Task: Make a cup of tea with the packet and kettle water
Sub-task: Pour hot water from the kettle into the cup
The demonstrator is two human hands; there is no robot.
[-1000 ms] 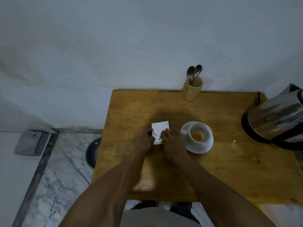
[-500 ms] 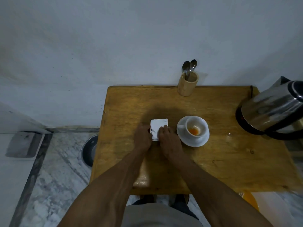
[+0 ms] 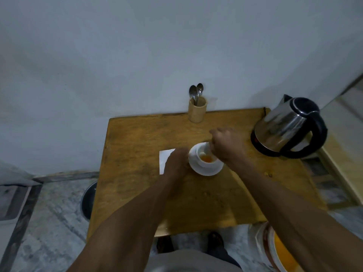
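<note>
Two hands, left [image 3: 175,162] flat on white packet [image 3: 164,157], right [image 3: 225,143] fisted over white cup [image 3: 205,157], orange inside

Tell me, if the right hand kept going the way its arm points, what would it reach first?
Probably the wooden spoon holder at the table's back edge. The right hand sits above the cup aiming up-left; depth is hard to judge.

I'm in a plain home corner: small wooden table [image 3: 137,173] against a bare wall [image 3: 137,55] (marble floor [image 3: 49,222] below), kettle [image 3: 284,128] beside me.
</note>
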